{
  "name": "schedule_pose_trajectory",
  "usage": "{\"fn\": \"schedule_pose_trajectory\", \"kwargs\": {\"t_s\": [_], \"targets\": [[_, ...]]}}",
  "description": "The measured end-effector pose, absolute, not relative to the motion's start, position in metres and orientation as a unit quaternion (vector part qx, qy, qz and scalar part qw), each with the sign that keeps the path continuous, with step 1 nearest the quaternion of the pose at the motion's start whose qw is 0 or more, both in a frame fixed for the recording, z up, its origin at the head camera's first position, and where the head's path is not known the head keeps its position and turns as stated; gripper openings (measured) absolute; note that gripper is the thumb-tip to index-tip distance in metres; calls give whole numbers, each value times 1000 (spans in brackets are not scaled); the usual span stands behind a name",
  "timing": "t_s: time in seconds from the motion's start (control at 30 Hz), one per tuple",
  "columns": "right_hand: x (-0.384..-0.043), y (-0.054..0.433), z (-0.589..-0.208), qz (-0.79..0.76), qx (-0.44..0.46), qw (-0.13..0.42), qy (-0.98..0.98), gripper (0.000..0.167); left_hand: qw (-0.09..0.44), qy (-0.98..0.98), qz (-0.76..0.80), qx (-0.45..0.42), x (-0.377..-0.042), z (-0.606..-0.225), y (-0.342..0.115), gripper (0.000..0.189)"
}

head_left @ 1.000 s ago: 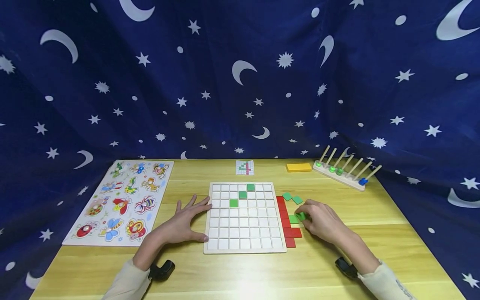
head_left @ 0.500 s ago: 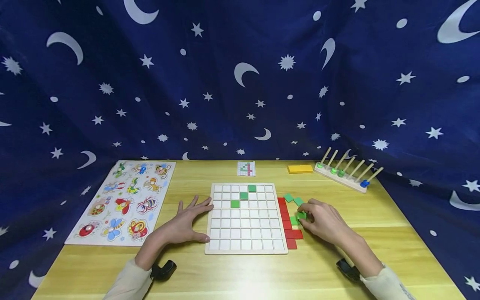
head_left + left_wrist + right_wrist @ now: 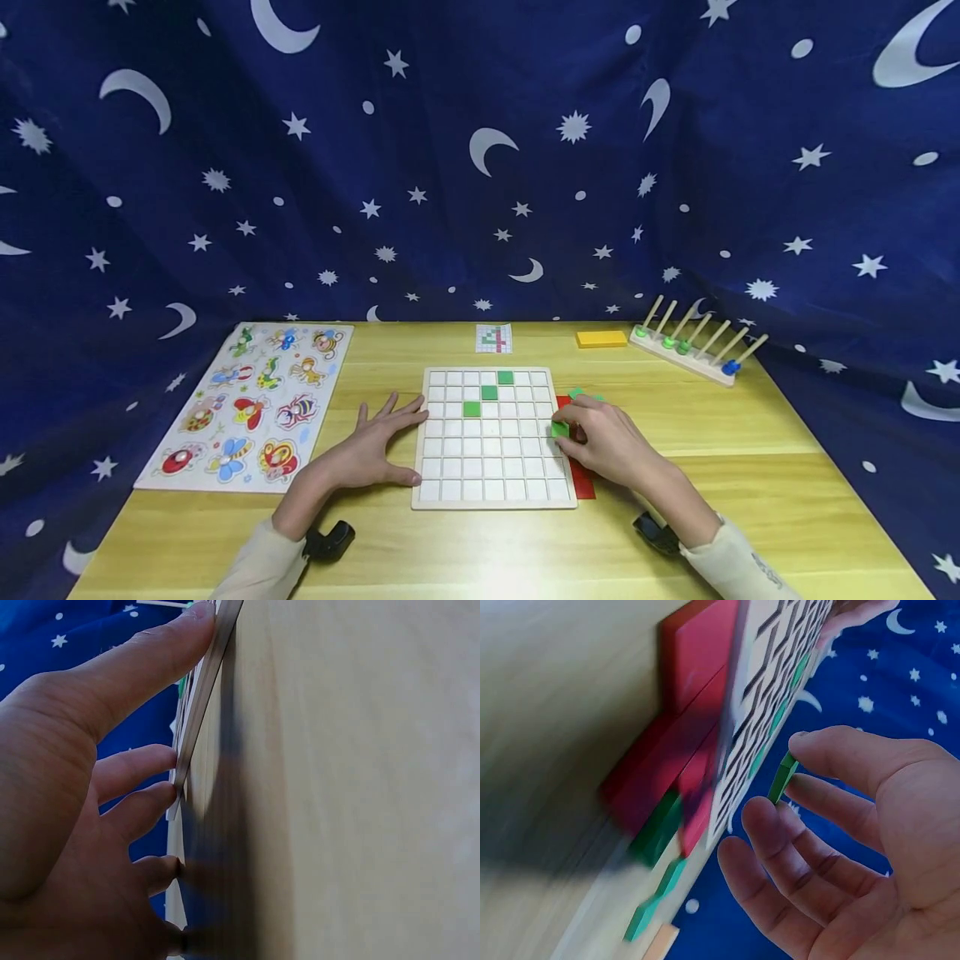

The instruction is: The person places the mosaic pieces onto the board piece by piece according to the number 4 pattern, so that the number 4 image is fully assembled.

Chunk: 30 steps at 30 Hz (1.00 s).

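A white board with a square grid (image 3: pixel 480 447) lies mid-table, three green tiles (image 3: pixel 489 392) set in a diagonal in its upper cells. My left hand (image 3: pixel 365 450) rests at the board's left edge, fingers spread, thumb and fingertips touching the rim. Between thumb and fingers my right hand (image 3: pixel 609 442) pinches a green square tile (image 3: pixel 782 777), held over the board's right edge. Red tiles (image 3: pixel 697 667) lie along that edge, partly hidden under the right hand in the head view. More green tiles (image 3: pixel 656 829) lie beside them.
Behind the board lies a small pattern card (image 3: pixel 493 338) with a green and red figure. A yellow block (image 3: pixel 602 339) and a peg stand with beads (image 3: pixel 682 354) are at the back right. An insect puzzle board (image 3: pixel 247 408) covers the left side.
My right hand has picked up a green tile from beside the red ones and moved left with it to the board's right edge. The left hand stays put.
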State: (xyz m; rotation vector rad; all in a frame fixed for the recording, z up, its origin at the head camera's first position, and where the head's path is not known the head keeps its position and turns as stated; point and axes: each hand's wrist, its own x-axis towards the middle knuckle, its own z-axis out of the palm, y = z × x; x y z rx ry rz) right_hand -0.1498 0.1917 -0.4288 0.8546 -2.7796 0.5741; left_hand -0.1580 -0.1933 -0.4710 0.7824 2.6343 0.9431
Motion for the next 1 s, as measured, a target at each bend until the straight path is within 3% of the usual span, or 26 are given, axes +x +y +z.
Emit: {"fn": "schedule_pose_trajectory", "kwargs": {"t_s": [1.0], "targets": [[-176, 82, -437, 200, 374, 59, -904, 8, 119, 899, 325, 269, -159, -471, -193, 93]]}}
